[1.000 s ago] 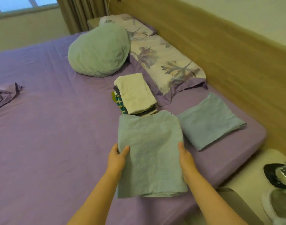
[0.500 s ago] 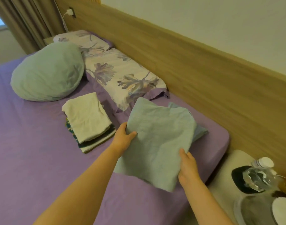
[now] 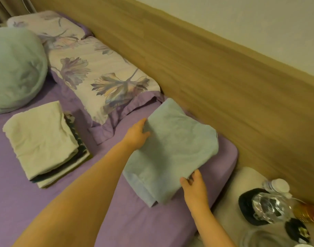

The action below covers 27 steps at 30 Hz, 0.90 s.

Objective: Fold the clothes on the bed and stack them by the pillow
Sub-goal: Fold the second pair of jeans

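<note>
Pale-blue folded cloth (image 3: 172, 150), rumpled, between both hands.

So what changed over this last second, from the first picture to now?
The folded blue cloth, held flat on the bed a second ago, was lifted and carried right onto the second folded blue piece near the headboard, now mostly covered. The left hand and right hand still grip its edges. The cream-topped stack and the floral pillow stayed put.
</note>
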### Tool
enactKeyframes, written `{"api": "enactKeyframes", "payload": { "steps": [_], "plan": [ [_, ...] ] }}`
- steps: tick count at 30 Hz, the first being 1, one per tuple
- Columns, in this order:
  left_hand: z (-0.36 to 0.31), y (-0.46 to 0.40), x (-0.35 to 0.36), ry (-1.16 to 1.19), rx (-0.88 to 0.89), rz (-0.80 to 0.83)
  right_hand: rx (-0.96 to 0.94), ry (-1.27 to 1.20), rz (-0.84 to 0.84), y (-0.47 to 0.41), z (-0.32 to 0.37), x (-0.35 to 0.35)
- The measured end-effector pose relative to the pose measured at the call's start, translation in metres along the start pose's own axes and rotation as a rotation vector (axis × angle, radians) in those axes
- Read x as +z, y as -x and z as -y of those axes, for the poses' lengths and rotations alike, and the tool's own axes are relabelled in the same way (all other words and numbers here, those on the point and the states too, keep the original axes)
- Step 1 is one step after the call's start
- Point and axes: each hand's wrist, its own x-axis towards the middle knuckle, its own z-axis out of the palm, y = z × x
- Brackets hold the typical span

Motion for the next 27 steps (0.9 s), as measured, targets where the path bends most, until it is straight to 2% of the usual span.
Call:
{"api": "enactKeyframes", "payload": {
  "steps": [2,4,6,7,8,10,12,16,23,27],
  "plan": [
    [0.007,-0.004,0.021,-0.254,-0.001,0.102,0.016,0.132,0.029,-0.005,-0.007,-0.004],
    [0.017,0.005,0.047,-0.471,0.034,0.149,-0.076,0.36,-0.101,-0.007,-0.007,-0.008],
    [0.028,0.018,0.073,-0.556,0.021,0.16,-0.34,0.696,-0.3,-0.013,-0.001,-0.009],
    [0.035,0.025,0.085,-0.574,0.002,0.165,-0.49,0.829,-0.347,-0.016,0.003,-0.008],
    [0.041,0.031,0.095,-0.591,-0.016,0.168,-0.611,0.941,-0.338,-0.021,0.008,-0.006],
    [0.054,0.043,0.11,-0.655,-0.021,0.157,-0.707,1.151,-0.153,-0.036,0.013,0.0],
    [0.067,0.052,0.116,-0.706,-0.009,0.141,-0.593,1.332,0.062,-0.055,0.009,0.002],
    [0.089,0.057,0.116,-0.674,-0.023,0.149,-0.389,1.494,0.216,-0.081,-0.021,0.005],
    [0.083,0.051,0.112,-0.72,-0.062,0.261,-0.224,1.57,0.254,-0.09,-0.034,0.02],
    [0.069,0.079,0.099,-0.676,-0.092,0.2,-0.173,1.579,0.306,-0.068,-0.012,0.037]
  ]
}}
